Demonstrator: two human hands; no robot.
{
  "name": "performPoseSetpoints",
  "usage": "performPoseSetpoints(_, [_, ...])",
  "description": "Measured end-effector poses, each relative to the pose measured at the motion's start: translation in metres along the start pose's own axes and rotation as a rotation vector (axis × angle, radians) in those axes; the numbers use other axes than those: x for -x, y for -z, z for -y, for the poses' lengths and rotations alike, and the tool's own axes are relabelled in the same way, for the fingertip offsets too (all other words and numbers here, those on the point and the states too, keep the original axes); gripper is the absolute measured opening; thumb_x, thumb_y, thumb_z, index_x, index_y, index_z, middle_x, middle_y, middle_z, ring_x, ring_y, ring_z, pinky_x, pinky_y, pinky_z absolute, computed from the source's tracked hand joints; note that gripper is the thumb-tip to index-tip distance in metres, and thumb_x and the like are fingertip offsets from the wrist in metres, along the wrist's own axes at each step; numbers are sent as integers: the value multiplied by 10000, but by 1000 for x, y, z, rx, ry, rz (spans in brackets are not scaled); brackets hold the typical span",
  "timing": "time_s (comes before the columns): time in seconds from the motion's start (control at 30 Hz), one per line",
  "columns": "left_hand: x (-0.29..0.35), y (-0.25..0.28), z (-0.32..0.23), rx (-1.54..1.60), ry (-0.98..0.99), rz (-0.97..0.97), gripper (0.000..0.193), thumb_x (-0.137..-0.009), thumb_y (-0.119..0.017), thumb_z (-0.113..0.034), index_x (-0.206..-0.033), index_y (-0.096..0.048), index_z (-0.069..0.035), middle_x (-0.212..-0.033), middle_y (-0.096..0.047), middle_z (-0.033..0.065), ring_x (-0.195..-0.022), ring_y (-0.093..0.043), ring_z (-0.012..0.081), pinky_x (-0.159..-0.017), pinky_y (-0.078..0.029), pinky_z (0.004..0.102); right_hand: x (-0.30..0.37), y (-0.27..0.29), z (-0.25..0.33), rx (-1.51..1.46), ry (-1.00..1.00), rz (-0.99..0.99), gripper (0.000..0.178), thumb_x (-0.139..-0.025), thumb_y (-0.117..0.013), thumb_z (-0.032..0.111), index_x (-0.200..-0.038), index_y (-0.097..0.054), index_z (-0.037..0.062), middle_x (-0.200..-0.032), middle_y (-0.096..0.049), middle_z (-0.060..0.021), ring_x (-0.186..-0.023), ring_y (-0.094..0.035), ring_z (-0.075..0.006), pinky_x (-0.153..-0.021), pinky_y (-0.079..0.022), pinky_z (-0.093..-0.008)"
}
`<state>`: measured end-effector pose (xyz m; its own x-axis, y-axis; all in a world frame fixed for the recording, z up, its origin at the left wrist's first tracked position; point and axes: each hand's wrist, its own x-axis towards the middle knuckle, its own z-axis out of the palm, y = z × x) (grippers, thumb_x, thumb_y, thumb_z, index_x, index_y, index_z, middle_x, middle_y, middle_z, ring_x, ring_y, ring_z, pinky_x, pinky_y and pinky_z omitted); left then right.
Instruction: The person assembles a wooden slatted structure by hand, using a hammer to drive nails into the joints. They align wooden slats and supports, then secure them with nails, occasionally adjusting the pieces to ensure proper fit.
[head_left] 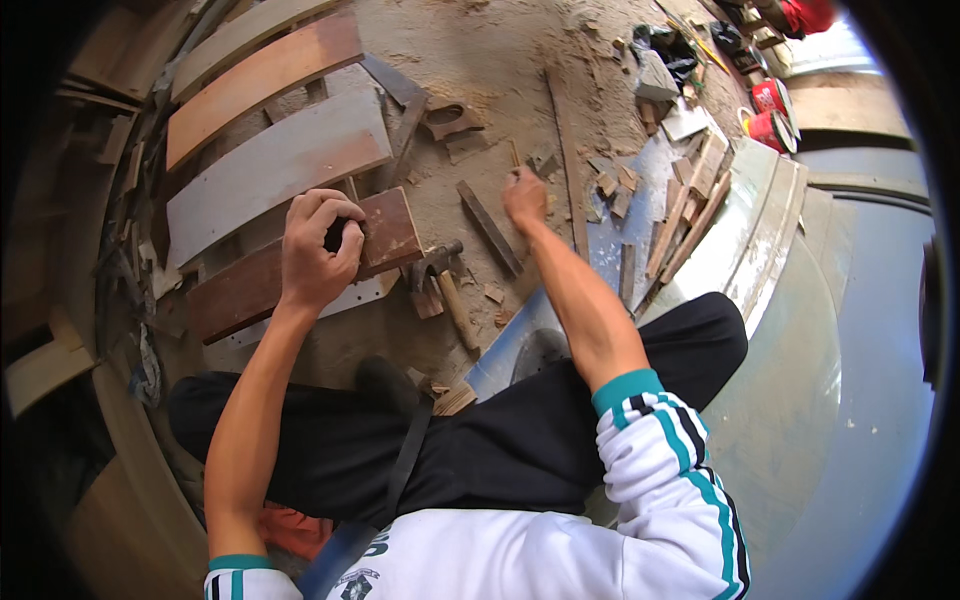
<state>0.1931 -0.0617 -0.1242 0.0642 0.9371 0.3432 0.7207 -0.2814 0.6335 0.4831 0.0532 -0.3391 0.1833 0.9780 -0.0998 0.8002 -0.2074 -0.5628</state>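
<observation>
My left hand (318, 245) rests on the reddish-brown board (245, 290) near its right end. Its fingers curl round a dark gap, and what they grip, if anything, is hard to make out. To the right, over the dusty ground, my right hand (526, 203) is closed on a thin yellow stick (515, 153), pencil-like, which points up and away from me. A hammer (458, 312) with a wooden handle lies between the board and my right forearm. Left of my right hand is a dark strip of wood (489, 229).
A grey board (280, 165) and an orange-brown board (265, 85) lie beyond my left hand. A wooden tool handle (452, 121) sits past them. Wood offcuts (692, 205) pile up at right, near red cans (770, 130). A long thin strip (567, 160) lies beside my right hand.
</observation>
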Motion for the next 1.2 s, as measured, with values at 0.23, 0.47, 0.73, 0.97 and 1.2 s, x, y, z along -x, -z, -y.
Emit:
performPoseSetpoints(0.23, [7, 7, 8, 114, 59, -109, 129, -777, -558, 34, -848, -634, -42, -904, -642, 87, -885, -588, 266, -837, -470, 361, -50, 0, 6, 263, -173, 135, 300, -918, -590, 251, -1059, -674, -1, -1082, -679, -271, -1025, -658, -451, -842, -542, -498])
performPoseSetpoints(0.47, [11, 11, 15, 89, 39, -182, 127, -762, -554, 26, -835, -634, -41, -869, -644, 83, -862, -586, 257, -820, -473, 360, -44, 17, 14, 282, -47, 246, 284, -881, -622, 245, -1008, -667, -4, -1073, -676, -278, -1047, -665, -403, -849, -541, -486])
performPoseSetpoints(0.73, [11, 7, 13, 196, 78, -168, 103, -785, -565, 20, -848, -632, -26, -859, -634, 94, -799, -593, 229, -738, -480, 315, -51, 105, 39, 322, 56, 545, 352, -813, -637, 168, -1041, -629, -100, -986, -685, -283, -828, -700, -406, -681, -574, -446])
performPoseSetpoints(0.97, [17, 23, 21, 202, 79, 39, 128, -847, -624, -110, -752, -593, -31, -692, -556, 91, -687, -513, 249, -720, -428, 362, 129, 174, 145, -386, -194, 1209, 218, -907, -656, 93, -1080, -630, -38, -826, -667, -58, -688, -642, -106, -558, -539, -257])
performPoseSetpoints(1.2, [15, 28, 13, 186, 31, 124, 217, -846, -628, -154, -667, -567, -48, -615, -542, 85, -664, -528, 267, -781, -409, 367, 194, 113, 161, -743, -205, 1043, 249, -910, -648, 111, -1109, -601, -31, -838, -659, -68, -695, -650, -131, -577, -508, -254])
